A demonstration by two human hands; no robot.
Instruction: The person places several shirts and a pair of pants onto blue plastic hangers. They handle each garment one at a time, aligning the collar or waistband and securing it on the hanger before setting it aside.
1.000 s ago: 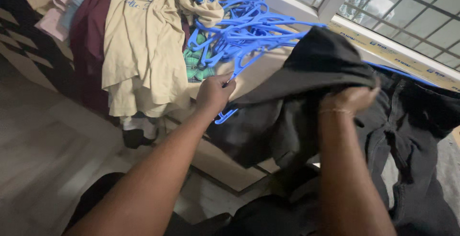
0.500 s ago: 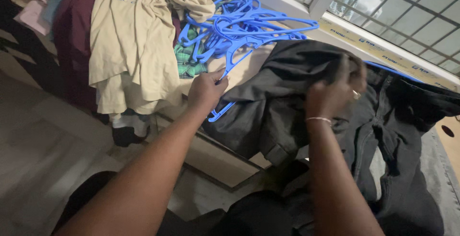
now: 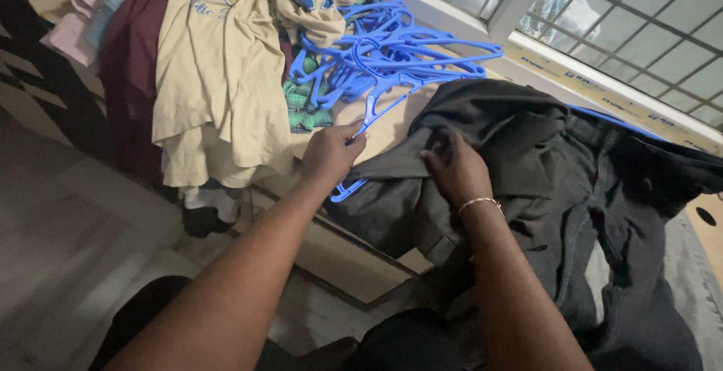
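Note:
My left hand (image 3: 331, 154) grips a blue plastic hanger (image 3: 367, 115) by its lower part, at the edge of a wooden surface (image 3: 392, 126). The hanger's hook reaches back into a tangled pile of blue hangers (image 3: 392, 47). My right hand (image 3: 456, 167), with a thin bracelet at the wrist, pinches the fabric of a dark grey garment (image 3: 497, 130) that lies bunched on the surface. Dark trousers (image 3: 617, 213) spread out to the right of it.
A beige shirt (image 3: 218, 85) hangs over the surface's left edge beside a maroon garment (image 3: 128, 54) and pink cloth (image 3: 75, 24). A green checked cloth (image 3: 305, 107) lies under the hangers. A window with a metal grille (image 3: 617, 17) runs behind. Grey floor lies at the lower left.
My right hand has come down from holding the dark garment raised to pinching it flat on the surface. My left hand stays on the blue hanger.

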